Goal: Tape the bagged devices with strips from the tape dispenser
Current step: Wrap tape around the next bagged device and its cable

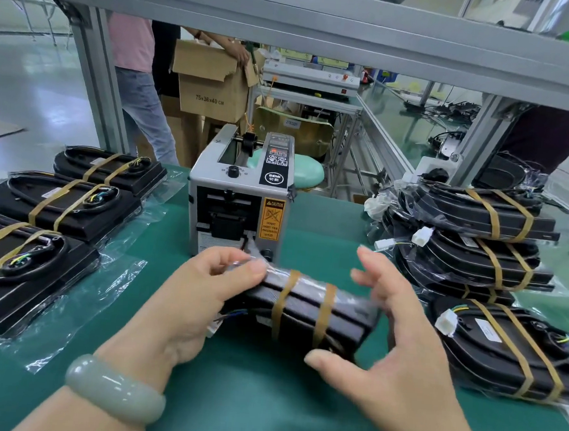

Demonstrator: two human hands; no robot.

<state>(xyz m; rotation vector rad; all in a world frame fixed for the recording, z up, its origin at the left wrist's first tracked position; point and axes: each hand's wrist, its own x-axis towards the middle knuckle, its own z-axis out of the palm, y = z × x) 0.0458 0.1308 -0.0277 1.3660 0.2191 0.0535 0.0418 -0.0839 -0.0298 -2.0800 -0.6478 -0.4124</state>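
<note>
The dispenser (240, 195) is a boxy grey metal unit with a black control panel, a round knob and a yellow caution label. It stands on a smooth green mat (263, 399).

Just in front of it, the device (306, 311) is held on edge above the mat. It is a flat black plastic slab in a clear, crinkled bag, with two dull brown tape strips (283, 302) wrapped around its middle.

The left hand (204, 287) grips the device's left end, thumb pressed onto the film on top and fingers curled under. On its wrist is a smooth, pale green bangle (112, 388).

The right hand (392, 340) is spread wide at the device's right end, fingers fanned and thumb by the near lower edge. It is blurred, so I cannot tell whether it touches.

Left of the dispenser, three taped devices (68, 200) lie flat in a row, with looped black cables and coloured wires showing under glossy film. To its right is a leaning stack (477, 235) of the same rounded slabs, with white connectors poking out. Behind it rise ribbed aluminium posts (97, 77) and a torn cardboard box (211, 85).
</note>
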